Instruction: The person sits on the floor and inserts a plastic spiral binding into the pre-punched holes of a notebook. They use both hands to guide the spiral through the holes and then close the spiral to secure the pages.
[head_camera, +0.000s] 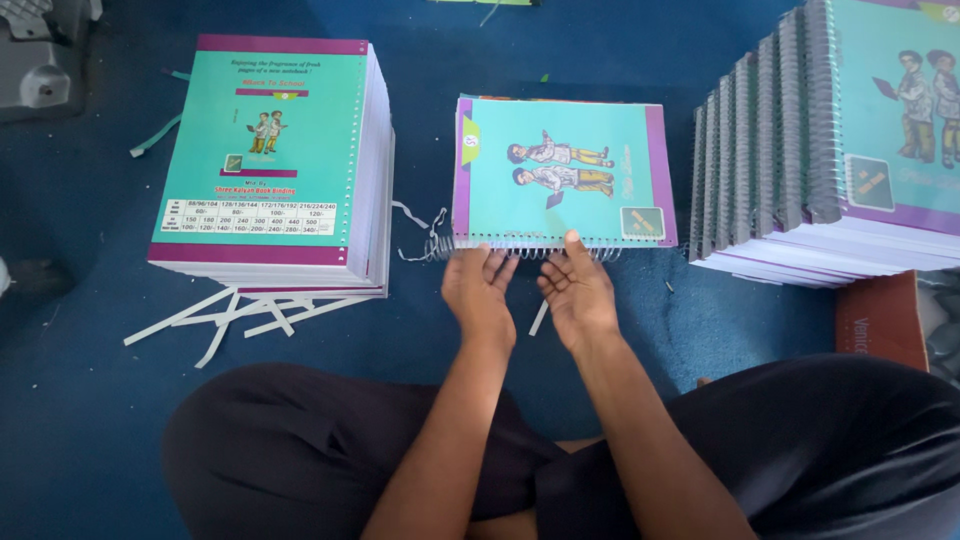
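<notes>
Just ahead of both hands, on the blue floor (420, 330), lies one teal notebook (560, 172) with a purple edge strip, cover up, its near edge turned toward the person. Along that near edge, a wire spiral (500, 250), partly threaded through the punched holes, with a loose tail curling out to the left. Left hand (480, 292) with fingers half curled, fingertips resting on the spiral at the book's edge; right hand (578, 292) likewise loosely open, thumb raised against the edge, fingers touching the coil. No firm closed grip on either side, only pinching contact.

Judged from the layout: binding of this book in progress, spiral seated along most of the edge but not yet trimmed or fully wound at the left end. Well to the left of the hands, a tall stack of unbound books (270, 160) with punched edges and no coil, apparently still to do. Under it, white paper strips (235, 312). Well to the right, a fanned pile of spiral-bound notebooks (800, 170), apparently finished. Beside that pile, a brown box (885, 320).
</notes>
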